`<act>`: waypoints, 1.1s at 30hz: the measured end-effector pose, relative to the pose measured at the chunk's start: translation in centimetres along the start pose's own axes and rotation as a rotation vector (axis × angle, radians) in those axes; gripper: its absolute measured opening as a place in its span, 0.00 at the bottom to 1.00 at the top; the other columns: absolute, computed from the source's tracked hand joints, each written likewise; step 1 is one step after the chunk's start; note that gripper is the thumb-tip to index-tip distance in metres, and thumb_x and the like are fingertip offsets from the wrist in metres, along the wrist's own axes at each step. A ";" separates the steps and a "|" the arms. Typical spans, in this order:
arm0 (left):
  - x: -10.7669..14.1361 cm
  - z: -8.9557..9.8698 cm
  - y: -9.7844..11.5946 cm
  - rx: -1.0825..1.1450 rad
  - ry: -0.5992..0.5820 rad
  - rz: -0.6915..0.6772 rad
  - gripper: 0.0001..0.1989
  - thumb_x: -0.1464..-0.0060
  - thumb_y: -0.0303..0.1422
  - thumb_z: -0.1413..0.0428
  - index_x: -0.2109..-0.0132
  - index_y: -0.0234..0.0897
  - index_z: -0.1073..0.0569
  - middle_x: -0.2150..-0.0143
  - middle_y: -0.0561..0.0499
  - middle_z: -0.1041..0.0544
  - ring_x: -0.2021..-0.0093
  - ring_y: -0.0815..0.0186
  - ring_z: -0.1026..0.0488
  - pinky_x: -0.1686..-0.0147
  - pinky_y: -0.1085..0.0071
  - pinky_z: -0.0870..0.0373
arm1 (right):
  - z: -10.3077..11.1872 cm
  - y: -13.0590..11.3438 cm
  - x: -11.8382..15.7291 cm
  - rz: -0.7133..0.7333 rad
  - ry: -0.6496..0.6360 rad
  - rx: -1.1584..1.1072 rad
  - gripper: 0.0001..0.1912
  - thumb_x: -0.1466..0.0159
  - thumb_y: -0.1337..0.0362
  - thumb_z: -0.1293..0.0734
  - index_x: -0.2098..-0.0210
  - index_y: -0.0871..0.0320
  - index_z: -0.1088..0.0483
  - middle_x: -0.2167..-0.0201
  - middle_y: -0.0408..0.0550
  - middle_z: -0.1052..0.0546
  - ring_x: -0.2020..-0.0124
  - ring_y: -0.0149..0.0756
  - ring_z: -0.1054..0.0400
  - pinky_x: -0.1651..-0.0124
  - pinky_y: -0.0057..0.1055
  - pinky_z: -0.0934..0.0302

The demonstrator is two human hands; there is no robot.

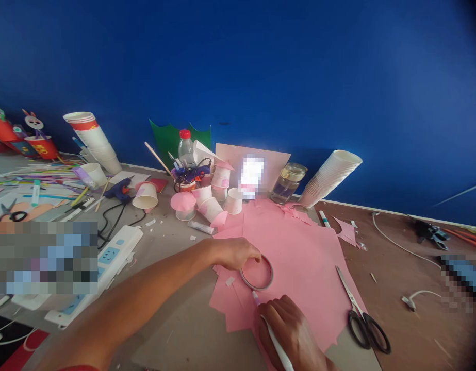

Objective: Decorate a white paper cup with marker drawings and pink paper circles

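Holding tape roll (256,288) under left hand (235,253), marker (280,350) in right hand (292,330).

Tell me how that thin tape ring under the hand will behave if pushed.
It will probably feel light, since the tape ring is a thin, hollow hoop. Lying flat on the pink paper, it would likely slide rather than roll; on edge, it might roll away.

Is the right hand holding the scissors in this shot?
No, the right hand grips a white pink-tipped marker, while the scissors lie to its right, untouched.
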State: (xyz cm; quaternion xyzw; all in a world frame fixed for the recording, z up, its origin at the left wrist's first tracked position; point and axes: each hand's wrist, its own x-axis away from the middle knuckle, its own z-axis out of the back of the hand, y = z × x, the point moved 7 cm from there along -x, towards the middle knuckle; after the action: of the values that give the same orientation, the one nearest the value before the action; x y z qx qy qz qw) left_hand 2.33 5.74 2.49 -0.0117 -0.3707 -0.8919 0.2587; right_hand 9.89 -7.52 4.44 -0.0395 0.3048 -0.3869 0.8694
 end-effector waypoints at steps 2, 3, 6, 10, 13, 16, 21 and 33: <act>0.0 -0.1 -0.1 -0.003 -0.008 0.001 0.25 0.55 0.17 0.49 0.51 0.44 0.28 0.48 0.53 0.25 0.49 0.61 0.28 0.53 0.71 0.33 | 0.8 0.7 0.5 -0.010 0.006 -0.017 0.09 0.41 0.76 0.43 0.70 0.57 0.37 0.82 0.42 0.32 0.82 0.32 0.41 0.73 0.30 0.53; 0.1 -0.1 -0.2 -0.004 -0.010 0.001 0.25 0.55 0.17 0.50 0.51 0.44 0.28 0.48 0.53 0.25 0.49 0.61 0.29 0.53 0.71 0.33 | 1.2 1.1 0.7 -0.018 0.001 -0.024 0.09 0.41 0.76 0.44 0.69 0.57 0.37 0.82 0.43 0.31 0.81 0.32 0.40 0.73 0.30 0.52; 0.2 0.1 -0.3 0.009 0.004 0.004 0.25 0.54 0.18 0.50 0.51 0.45 0.28 0.47 0.53 0.25 0.49 0.61 0.29 0.52 0.71 0.34 | 2.2 3.0 0.9 -0.101 -0.062 -0.066 0.10 0.39 0.75 0.44 0.67 0.57 0.35 0.78 0.45 0.28 0.78 0.34 0.35 0.72 0.30 0.46; 0.5 0.3 -0.3 0.018 0.020 0.014 0.24 0.52 0.19 0.50 0.51 0.46 0.28 0.47 0.54 0.25 0.48 0.62 0.29 0.50 0.71 0.35 | 3.5 6.4 1.4 -0.322 -0.070 -0.133 0.08 0.38 0.70 0.43 0.67 0.56 0.33 0.77 0.46 0.26 0.76 0.35 0.32 0.73 0.30 0.40; 0.6 0.5 -0.1 0.021 0.012 0.021 0.23 0.50 0.20 0.51 0.50 0.47 0.28 0.47 0.55 0.26 0.48 0.63 0.30 0.50 0.71 0.36 | 3.8 9.0 2.2 -0.531 -0.032 -0.265 0.07 0.37 0.64 0.41 0.62 0.56 0.33 0.73 0.46 0.24 0.74 0.35 0.31 0.73 0.28 0.37; 0.7 0.6 0.1 0.012 -0.003 0.019 0.25 0.50 0.18 0.53 0.49 0.47 0.29 0.46 0.54 0.27 0.47 0.64 0.31 0.49 0.71 0.37 | 3.8 10.5 2.6 -0.650 0.040 -0.423 0.16 0.34 0.59 0.43 0.49 0.56 0.39 0.72 0.44 0.24 0.79 0.31 0.33 0.76 0.27 0.37; 0.9 1.1 0.6 0.016 -0.016 0.051 0.26 0.50 0.17 0.55 0.49 0.45 0.29 0.46 0.54 0.26 0.48 0.65 0.30 0.50 0.71 0.36 | 3.3 9.6 0.6 -0.475 -0.015 -0.405 0.13 0.33 0.64 0.45 0.51 0.56 0.36 0.73 0.45 0.25 0.74 0.33 0.31 0.70 0.27 0.37; 1.4 2.0 -0.1 0.295 0.123 0.157 0.22 0.50 0.20 0.56 0.53 0.41 0.26 0.51 0.52 0.23 0.51 0.65 0.28 0.50 0.69 0.34 | 1.5 5.0 -2.6 0.067 -0.187 -0.100 0.18 0.51 0.77 0.43 0.63 0.57 0.35 0.76 0.42 0.33 0.78 0.32 0.45 0.74 0.28 0.49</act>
State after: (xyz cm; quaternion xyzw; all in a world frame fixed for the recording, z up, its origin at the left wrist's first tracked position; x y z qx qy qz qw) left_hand 0.75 6.56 4.17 0.0522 -0.4788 -0.8040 0.3487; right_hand 12.63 -2.46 5.38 -0.1085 0.2426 -0.3367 0.9033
